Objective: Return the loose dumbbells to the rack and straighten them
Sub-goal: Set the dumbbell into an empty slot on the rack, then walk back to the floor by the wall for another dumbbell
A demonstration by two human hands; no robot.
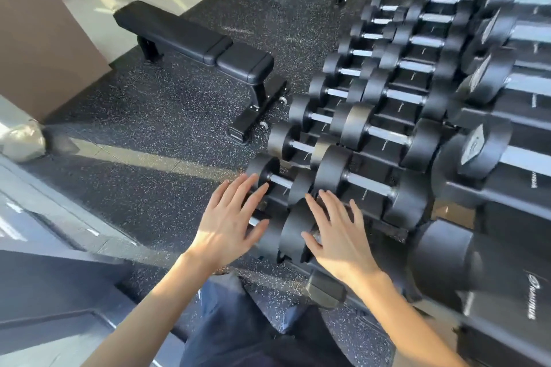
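Showing left hand (229, 217) and right hand (337, 235), fingers (241, 197) spread straight and gripping nothing, over the nearest dumbbell (290, 229), which lies in the front row of the rack (383, 158)

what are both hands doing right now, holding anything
Left hand: open, holding nothing.
Right hand: open, holding nothing.

White lettering that seems to read NAUTILUS runs along the black rack (530, 298), well right of the right hand (337, 235). Smaller white print on the trays (384, 144) beyond that hand, and the end plate of a big dumbbell (474, 146), are too blurred to read.
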